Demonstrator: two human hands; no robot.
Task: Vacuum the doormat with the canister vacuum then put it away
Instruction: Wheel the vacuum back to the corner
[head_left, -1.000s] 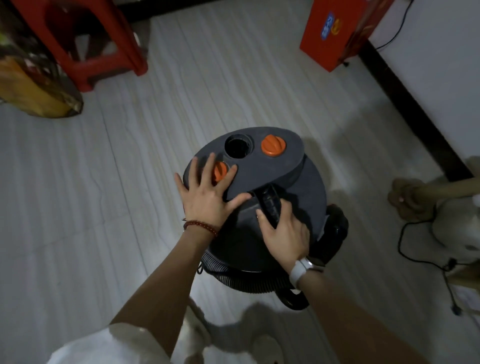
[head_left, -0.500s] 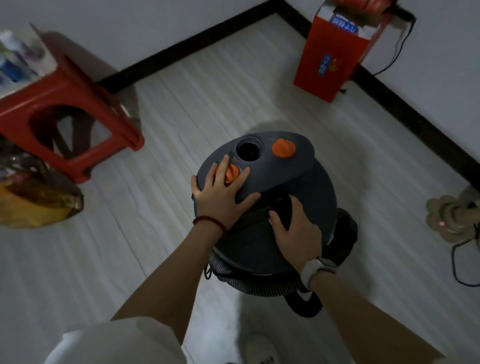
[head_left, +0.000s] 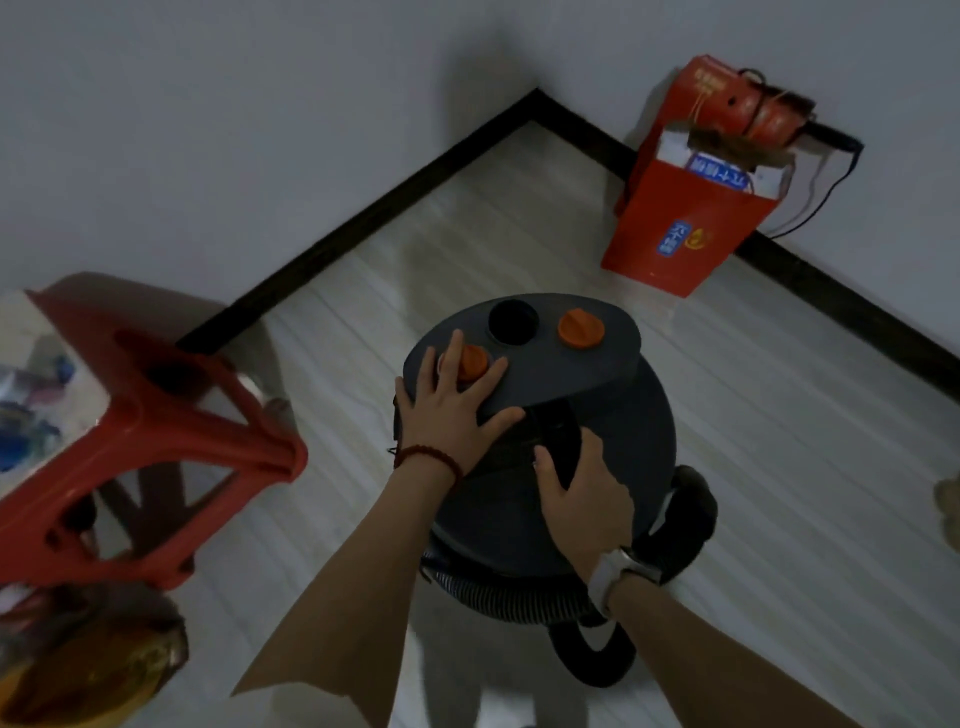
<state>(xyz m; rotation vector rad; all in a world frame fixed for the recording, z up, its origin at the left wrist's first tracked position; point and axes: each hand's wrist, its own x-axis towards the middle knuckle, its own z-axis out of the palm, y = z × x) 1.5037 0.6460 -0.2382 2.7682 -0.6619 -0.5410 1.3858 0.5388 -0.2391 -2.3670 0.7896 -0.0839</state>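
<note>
The dark grey canister vacuum (head_left: 641, 431) stands on the pale floor below me. Its top carries a round hole and two orange knobs, one of them bare (head_left: 581, 328). My left hand (head_left: 452, 408) lies flat on the top with fingers spread across the other orange knob. My right hand (head_left: 589, 501) is wrapped over the black carry handle (head_left: 560, 441) in the middle of the body. The ribbed hose (head_left: 509, 597) is coiled around the base near my feet. No doormat is in view.
A red plastic stool (head_left: 156, 431) stands close on the left, with a shiny bag (head_left: 88, 665) below it. A red carton (head_left: 685, 228) leans on the right wall, a black cable (head_left: 831, 192) behind it. The room corner with its black baseboard (head_left: 535, 101) lies ahead.
The vacuum and I have moved toward the room corner; the stool, the red carton and both walls now show more. Both hands stay in the same places on the vacuum.
</note>
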